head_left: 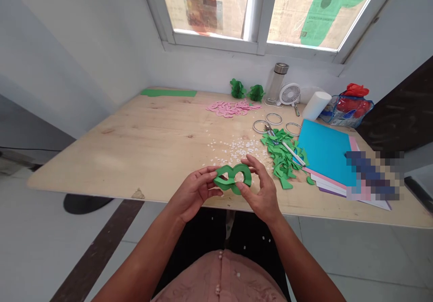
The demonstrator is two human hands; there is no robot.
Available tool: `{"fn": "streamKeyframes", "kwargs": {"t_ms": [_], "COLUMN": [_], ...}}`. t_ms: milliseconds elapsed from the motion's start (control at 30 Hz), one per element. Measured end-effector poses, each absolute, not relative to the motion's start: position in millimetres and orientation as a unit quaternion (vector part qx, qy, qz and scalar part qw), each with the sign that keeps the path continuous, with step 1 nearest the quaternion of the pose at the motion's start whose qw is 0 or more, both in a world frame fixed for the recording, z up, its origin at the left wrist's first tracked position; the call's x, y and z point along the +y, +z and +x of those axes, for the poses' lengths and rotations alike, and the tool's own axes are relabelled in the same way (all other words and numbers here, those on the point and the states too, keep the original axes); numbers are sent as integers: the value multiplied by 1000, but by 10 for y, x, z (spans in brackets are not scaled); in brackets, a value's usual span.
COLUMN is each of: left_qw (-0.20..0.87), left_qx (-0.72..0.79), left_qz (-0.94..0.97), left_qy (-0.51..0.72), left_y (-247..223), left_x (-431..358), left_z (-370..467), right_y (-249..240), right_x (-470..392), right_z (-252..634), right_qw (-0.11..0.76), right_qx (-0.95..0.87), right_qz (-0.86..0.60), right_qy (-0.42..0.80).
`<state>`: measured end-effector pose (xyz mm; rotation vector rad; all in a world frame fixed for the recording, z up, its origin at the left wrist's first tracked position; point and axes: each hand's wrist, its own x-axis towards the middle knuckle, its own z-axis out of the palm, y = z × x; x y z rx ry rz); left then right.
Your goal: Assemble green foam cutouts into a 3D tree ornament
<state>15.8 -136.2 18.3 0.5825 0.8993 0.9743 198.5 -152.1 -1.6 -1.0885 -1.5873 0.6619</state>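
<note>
Lying at the far left, a long, flat strip of green paper (169,93) sat at the back of the pale wooden counter (152,144). Next came the left hand (196,191), its thumb and fingers pinching the left tip of a thin green paper shape (232,174) with two big holes. The shape was up over the near edge, between both hands. It looked very light, a bit floppy, not slippery, and easy to bend or rip. Its outer ends seemed the best spots for a soft squeeze, as the middle looked narrow. Behind it lay a heap of curly pink paper scraps (232,108) and, closer, lots of tiny white bits (248,145). The right hand (262,196) pinched the right loop, thumb on the near side. Farther right lay a messy pile of green paper scraps (284,164), a thin white pen (293,153) across it, then a smooth blue sheet (326,153).
</note>
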Motion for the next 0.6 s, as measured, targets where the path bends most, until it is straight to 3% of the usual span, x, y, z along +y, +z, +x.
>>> {"fn": "streamKeyframes", "kwargs": {"t_ms": [600], "left_qw": [760], "left_qx": [371], "left_qz": [255], "left_qy": [469], "left_y": [28], "left_x": [-1384], "left_z": [99], "right_y": [-238], "right_x": [-1386], "right_z": [1751], "right_qw": [579], "right_qx": [-565], "right_qz": [-501], "right_qy": [307]}}
